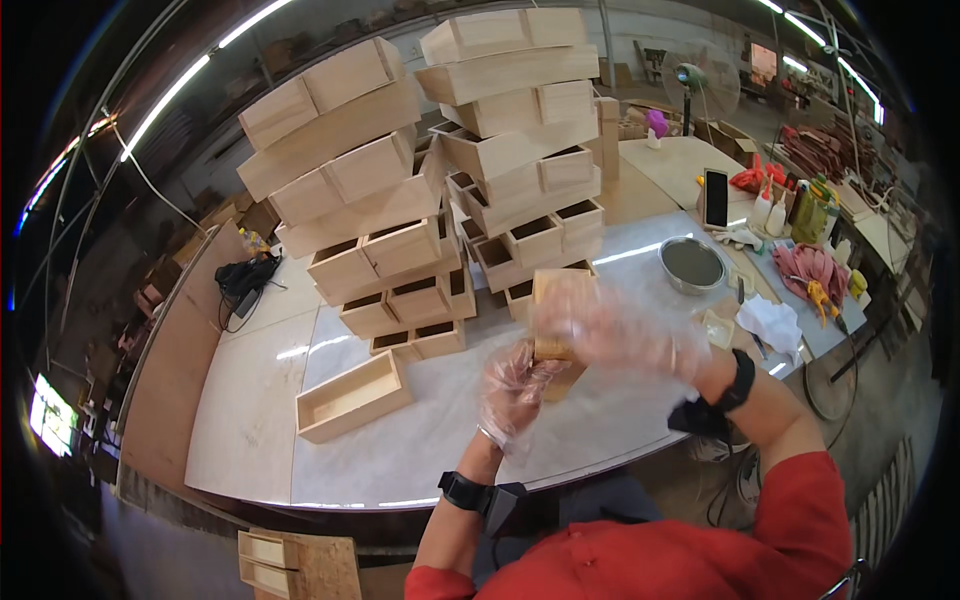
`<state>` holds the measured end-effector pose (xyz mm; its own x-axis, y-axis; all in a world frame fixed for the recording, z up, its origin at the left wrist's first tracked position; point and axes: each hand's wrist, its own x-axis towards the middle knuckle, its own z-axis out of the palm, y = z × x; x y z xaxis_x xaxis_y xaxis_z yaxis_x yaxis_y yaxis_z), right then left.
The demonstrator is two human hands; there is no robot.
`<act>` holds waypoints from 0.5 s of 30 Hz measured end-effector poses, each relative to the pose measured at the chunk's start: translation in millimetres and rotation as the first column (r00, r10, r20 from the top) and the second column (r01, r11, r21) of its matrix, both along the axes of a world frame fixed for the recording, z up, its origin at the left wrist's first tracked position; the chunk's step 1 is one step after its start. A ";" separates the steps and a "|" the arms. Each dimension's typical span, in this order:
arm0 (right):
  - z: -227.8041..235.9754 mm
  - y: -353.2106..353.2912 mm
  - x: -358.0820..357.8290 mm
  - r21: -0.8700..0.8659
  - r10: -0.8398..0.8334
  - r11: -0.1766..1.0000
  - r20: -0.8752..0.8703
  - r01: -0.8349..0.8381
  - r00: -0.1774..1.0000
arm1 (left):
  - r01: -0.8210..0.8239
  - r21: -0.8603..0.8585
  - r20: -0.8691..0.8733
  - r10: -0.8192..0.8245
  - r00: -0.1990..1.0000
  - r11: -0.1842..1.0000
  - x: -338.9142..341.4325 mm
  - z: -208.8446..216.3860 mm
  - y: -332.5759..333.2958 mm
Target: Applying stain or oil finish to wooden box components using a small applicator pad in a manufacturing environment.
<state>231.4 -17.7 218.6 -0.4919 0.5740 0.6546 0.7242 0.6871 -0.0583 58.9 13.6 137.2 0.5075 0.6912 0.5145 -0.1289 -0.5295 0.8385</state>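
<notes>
My left hand (514, 392), in a clear plastic glove, grips the lower end of a small yellowish wooden box (552, 347) above the table's front half. Across the box's upper face lies my right hand (630, 330), also gloved and smeared by motion. Its fingers cannot be made out, nor whether they hold anything. To the left of my hands an open-topped pale wooden tray box (352, 402) rests alone on the table. Just beyond my hands rise two tall stacks of pale wooden boxes, a left stack (345, 185) and a right stack (520, 130).
The table (450, 465) has a pale sheet on it. To the right are a round metal bowl (692, 264), a white cloth (770, 325), a phone (715, 198), squeeze bottles (770, 212) and a pink rag (812, 272). A fan (690, 85) stands behind; a black cable bundle (247, 283) lies left.
</notes>
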 end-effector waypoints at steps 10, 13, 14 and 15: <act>6.2 -3.9 -5.5 0.020 0.041 0.999 0.050 -0.042 0.998 | -0.065 0.120 -0.013 0.067 0.998 0.991 -7.2 -1.0 -8.2; 7.0 25.5 24.0 0.086 -0.159 0.983 -0.059 0.163 0.986 | -0.045 0.064 -0.051 0.048 0.998 0.997 -7.1 9.9 -13.7; 8.9 28.7 29.3 -0.105 -0.292 0.955 -0.170 0.277 0.941 | -0.068 0.083 -0.090 0.076 0.993 0.994 -8.7 7.5 -14.2; 10.7 29.0 29.7 -0.101 -0.284 0.957 -0.172 0.270 0.943 | -0.104 0.102 -0.126 0.117 0.985 0.989 -11.7 5.7 -13.9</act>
<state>261.2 11.3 229.3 -0.1823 0.7212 0.6683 0.8575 0.4492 -0.2508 47.2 -0.3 142.9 0.4979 0.6984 0.5142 0.0427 -0.6119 0.7898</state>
